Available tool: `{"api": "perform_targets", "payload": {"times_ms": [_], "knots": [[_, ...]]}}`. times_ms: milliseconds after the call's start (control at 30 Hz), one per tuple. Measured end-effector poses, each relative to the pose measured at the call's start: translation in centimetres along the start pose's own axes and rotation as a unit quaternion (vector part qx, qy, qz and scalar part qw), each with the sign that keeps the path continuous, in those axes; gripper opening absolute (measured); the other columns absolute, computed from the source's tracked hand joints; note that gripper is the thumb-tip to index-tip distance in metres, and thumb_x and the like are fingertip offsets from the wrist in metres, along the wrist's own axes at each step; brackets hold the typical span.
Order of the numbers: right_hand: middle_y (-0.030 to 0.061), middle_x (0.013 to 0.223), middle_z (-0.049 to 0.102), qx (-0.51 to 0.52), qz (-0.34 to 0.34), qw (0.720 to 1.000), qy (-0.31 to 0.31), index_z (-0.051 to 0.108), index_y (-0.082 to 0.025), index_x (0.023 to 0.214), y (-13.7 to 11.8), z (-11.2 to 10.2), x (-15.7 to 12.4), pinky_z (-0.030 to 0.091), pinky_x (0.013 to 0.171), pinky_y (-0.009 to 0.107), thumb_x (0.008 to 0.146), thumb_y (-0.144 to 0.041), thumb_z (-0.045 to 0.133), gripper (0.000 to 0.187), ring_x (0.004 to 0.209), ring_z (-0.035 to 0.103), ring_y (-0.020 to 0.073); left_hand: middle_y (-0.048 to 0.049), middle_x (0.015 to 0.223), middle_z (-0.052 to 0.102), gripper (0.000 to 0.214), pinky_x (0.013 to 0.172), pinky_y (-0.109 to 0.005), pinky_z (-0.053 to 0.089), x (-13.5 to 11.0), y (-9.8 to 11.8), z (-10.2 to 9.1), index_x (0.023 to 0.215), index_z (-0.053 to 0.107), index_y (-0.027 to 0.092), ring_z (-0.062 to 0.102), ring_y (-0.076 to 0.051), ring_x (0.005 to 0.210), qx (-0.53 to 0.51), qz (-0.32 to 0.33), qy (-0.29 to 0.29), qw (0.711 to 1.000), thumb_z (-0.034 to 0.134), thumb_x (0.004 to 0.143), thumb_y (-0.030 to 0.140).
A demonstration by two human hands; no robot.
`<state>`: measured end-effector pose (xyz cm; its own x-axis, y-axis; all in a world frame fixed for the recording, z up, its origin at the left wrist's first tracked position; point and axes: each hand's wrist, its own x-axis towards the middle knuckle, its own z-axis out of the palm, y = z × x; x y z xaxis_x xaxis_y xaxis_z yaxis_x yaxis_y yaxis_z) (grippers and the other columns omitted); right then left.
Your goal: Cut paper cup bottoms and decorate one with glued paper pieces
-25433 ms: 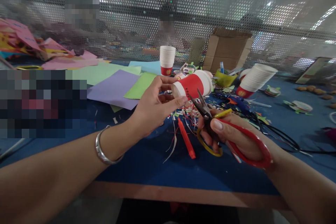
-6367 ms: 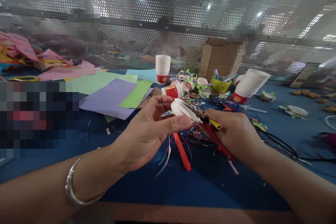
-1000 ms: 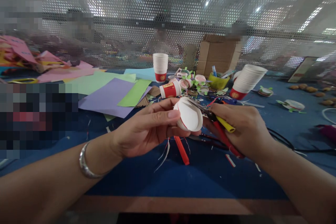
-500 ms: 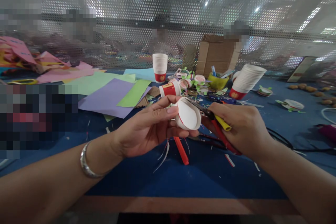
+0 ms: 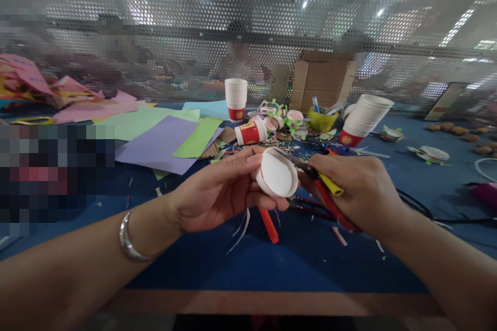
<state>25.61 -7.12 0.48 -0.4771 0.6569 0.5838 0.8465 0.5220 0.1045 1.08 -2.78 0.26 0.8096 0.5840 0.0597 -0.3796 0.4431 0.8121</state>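
My left hand (image 5: 217,194) pinches a short cut-off paper cup bottom (image 5: 277,175), white with a thin red rim, its round base turned toward me. My right hand (image 5: 355,191) is closed on red-and-yellow-handled scissors (image 5: 324,186), whose dark blades rest against the upper right edge of the cup piece. Both hands hover just above the blue table (image 5: 240,258). A silver bangle (image 5: 130,243) sits on my left wrist. A red marker (image 5: 268,225) lies on the table under my hands among thin paper strips.
Sheets of purple paper (image 5: 165,144) and green paper lie at left. A cut red cup (image 5: 250,133) lies behind my hands. One cup stack (image 5: 235,99) stands upright, another cup stack (image 5: 365,119) leans at right. A cardboard box (image 5: 322,83) stands by the mesh screen. Black cables (image 5: 427,212) run at right.
Since 25 s ago the whole red cup has become a short base piece. In the last second my left hand turned the piece slightly, its flat base facing me more squarely; the scissors stayed at its edge.
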Motion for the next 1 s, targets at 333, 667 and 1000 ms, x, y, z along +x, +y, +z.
{"api": "perform_targets", "payload": {"times_ms": [333, 667, 1000], "knots": [[-0.0012, 0.053, 0.056, 0.013, 0.03, 0.999, 0.007, 0.055, -0.021, 0.069, -0.2, 0.0, 0.3, 0.028, 0.05, 0.029, 0.104, -0.039, 0.051, 0.039, 0.044, 0.045, 0.012, -0.0031, 0.106, 0.075, 0.048, 0.087, -0.027, 0.063, -0.5, -0.1, 1.0, 0.118, 0.06, 0.021, 0.075, -0.016, 0.093, 0.09, 0.066, 0.059, 0.992, 0.085, 0.078, 0.013], [0.0002, 0.056, 0.059, 0.053, 0.014, 0.998, 0.027, 0.062, -0.02, 0.076, -0.2, 0.6, -0.1, 0.028, 0.05, 0.028, 0.105, -0.043, 0.045, 0.041, 0.047, 0.05, 0.0132, -0.0022, 0.096, 0.075, 0.03, 0.078, -0.027, 0.061, -0.5, 0.1, 1.1, 0.095, 0.06, 0.019, 0.075, -0.018, 0.086, 0.125, 0.08, 0.058, 0.987, 0.085, 0.079, 0.022], [-0.0012, 0.051, 0.054, 0.065, 0.023, 0.998, 0.001, 0.056, -0.023, 0.068, -0.3, 0.4, 0.0, 0.027, 0.05, 0.029, 0.104, -0.044, 0.042, 0.044, 0.043, 0.043, 0.0128, -0.0021, 0.096, 0.071, 0.032, 0.076, -0.022, 0.054, -0.4, -0.2, 0.8, 0.096, 0.059, 0.019, 0.068, -0.015, 0.088, 0.146, 0.083, 0.061, 0.984, 0.085, 0.078, 0.024]]}}
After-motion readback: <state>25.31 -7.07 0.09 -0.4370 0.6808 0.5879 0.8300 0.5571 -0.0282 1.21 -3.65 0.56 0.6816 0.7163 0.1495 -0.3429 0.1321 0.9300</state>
